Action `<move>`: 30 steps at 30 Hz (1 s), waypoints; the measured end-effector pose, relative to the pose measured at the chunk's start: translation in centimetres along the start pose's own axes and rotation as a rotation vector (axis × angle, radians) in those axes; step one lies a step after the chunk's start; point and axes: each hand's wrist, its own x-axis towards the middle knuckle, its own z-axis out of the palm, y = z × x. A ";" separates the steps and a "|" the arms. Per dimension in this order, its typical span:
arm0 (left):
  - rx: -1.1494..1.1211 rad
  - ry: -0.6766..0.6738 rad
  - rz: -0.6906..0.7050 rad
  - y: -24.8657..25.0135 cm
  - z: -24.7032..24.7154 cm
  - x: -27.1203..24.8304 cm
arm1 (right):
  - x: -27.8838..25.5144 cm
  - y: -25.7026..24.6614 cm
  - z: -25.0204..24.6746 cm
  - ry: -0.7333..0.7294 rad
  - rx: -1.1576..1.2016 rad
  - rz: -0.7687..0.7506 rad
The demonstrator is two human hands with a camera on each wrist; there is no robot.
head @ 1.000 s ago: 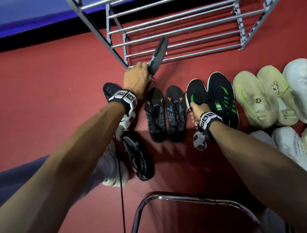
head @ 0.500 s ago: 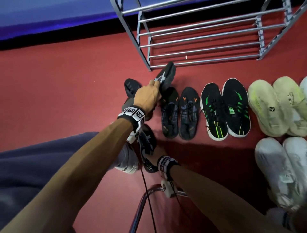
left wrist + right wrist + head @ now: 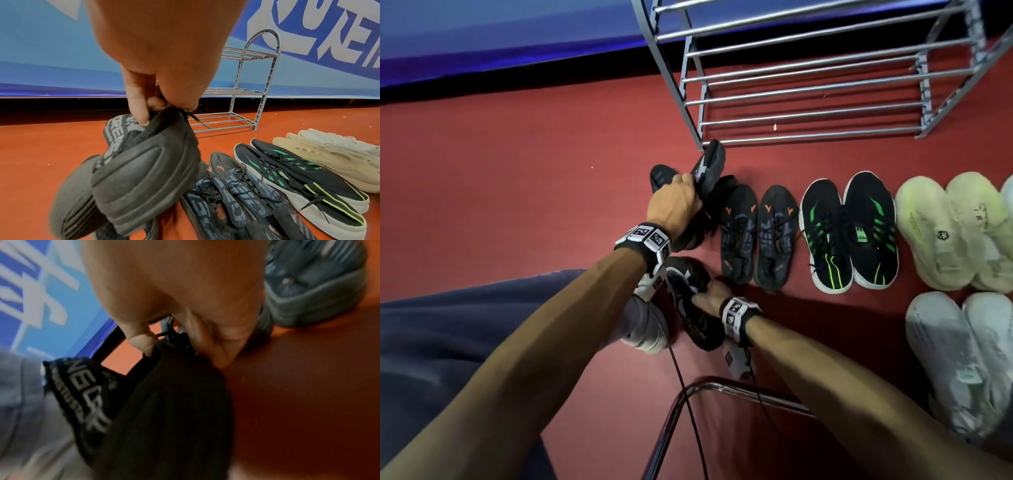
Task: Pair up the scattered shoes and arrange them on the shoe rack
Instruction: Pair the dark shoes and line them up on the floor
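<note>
My left hand [image 3: 681, 195] grips a black shoe [image 3: 710, 164] by its collar and holds it off the floor, sole outward, just before the grey shoe rack [image 3: 808, 136]. The left wrist view shows the fingers [image 3: 137, 104] curled into the collar of this shoe [image 3: 144, 175], with white lettering on it. Another black shoe [image 3: 662, 174] sits just behind that hand. My right hand [image 3: 705, 293] grips a matching black lettered shoe [image 3: 688, 308] low by my foot; the blurred right wrist view shows the shoe [image 3: 164, 402] held at its collar and laces.
Pairs stand in a row on the red floor: dark shoes with orange marks [image 3: 756, 236], black-and-green ones [image 3: 849, 233], pale yellow ones [image 3: 955, 233], white ones [image 3: 962, 359] nearer me. A metal chair tube [image 3: 722, 385] and a cable lie under my arms. My grey-shod foot [image 3: 643, 329] is beside the right hand.
My right hand left the black-and-green shoe, moved down and left, and took hold of the black shoe by my foot. My left hand lowered its shoe away from the rack's front rail.
</note>
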 end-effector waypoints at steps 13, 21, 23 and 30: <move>-0.144 0.053 -0.013 9.1 -1.8 1.3 | -6.6 5.7 -21.2 0.538 0.049 0.066; -0.288 -0.416 0.167 19.9 8.6 -0.2 | -6.4 12.8 -23.1 0.711 0.531 0.254; -0.228 -0.506 0.246 20.0 10.8 -1.3 | -6.1 14.6 -22.6 0.687 0.581 0.255; -0.555 -0.464 -0.098 18.7 15.5 -1.6 | -5.3 17.0 -21.6 0.706 0.502 0.195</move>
